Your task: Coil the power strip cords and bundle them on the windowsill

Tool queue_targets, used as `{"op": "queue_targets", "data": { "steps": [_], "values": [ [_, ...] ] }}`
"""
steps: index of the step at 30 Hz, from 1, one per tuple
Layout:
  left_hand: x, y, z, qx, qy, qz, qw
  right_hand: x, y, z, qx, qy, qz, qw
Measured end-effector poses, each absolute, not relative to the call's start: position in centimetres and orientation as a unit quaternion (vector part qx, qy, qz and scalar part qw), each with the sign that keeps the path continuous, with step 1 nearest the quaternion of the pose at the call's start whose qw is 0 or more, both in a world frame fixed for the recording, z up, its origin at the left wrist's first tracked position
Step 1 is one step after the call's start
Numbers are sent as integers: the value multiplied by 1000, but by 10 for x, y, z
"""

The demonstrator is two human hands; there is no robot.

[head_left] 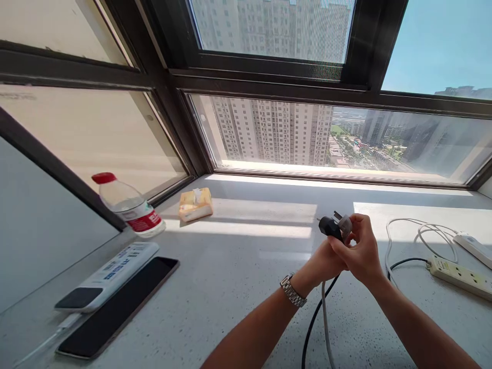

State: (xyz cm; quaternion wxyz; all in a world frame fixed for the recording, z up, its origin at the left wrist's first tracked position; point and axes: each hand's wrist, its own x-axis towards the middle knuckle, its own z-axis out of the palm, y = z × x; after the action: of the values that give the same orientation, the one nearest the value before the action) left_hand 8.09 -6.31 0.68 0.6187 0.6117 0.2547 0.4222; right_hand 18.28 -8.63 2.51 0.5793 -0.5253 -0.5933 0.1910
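My left hand [325, 261], with a metal-band watch [292, 291] at the wrist, is closed at the base of a black power plug [329, 227]. Most of its fingers are hidden behind my right hand [361, 251]. That right hand is closed too, its fingers around a whitish power plug [345, 225] and its thumb close to the black one. The two plugs sit side by side, pressed together, metal prongs pointing up and left. From under my hands a black cord [312, 323] and a white cord [326, 328] hang toward the near edge.
At right lie a cream power strip [459, 277] and a white power strip [474, 247] with looped cord. On the left are a bottle [132, 207], a tissue pack [196, 205], a white power bank [115, 271] and a phone [123, 307]. Windows border the white countertop [230, 297].
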Motion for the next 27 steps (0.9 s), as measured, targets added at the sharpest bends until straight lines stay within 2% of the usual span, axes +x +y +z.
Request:
{"op": "queue_targets", "data": {
  "steps": [8, 10, 12, 14, 17, 19, 23, 25, 27],
  "values": [
    [84, -62, 20, 442, 286, 510, 681, 189, -83, 26, -494, -635, 196, 560],
    [79, -61, 29, 390, 267, 537, 699, 185, -81, 22, -486, -610, 227, 583],
    [70, -62, 41, 344, 219, 571, 712, 176, -82, 15, -457, -606, 306, 574],
    [57, -64, 56, 315, 172, 610, 707, 163, -85, 8, -403, -627, 440, 501],
    [29, -68, 80, 306, 128, 659, 675, 150, -91, 4, -306, -598, 660, 336],
    [9, -71, 95, 308, 105, 692, 644, 148, -94, 6, -253, -544, 746, 289],
    [-27, -76, 121, 268, 93, 769, 573, 155, -94, 11, -182, -529, 795, 232],
    [-50, -80, 127, 232, 81, 820, 517, 159, -93, 6, -156, -560, 801, 142],
    [-79, -85, 126, 202, 62, 867, 451, 162, -89, -2, -124, -597, 792, 15]
  ]
}}
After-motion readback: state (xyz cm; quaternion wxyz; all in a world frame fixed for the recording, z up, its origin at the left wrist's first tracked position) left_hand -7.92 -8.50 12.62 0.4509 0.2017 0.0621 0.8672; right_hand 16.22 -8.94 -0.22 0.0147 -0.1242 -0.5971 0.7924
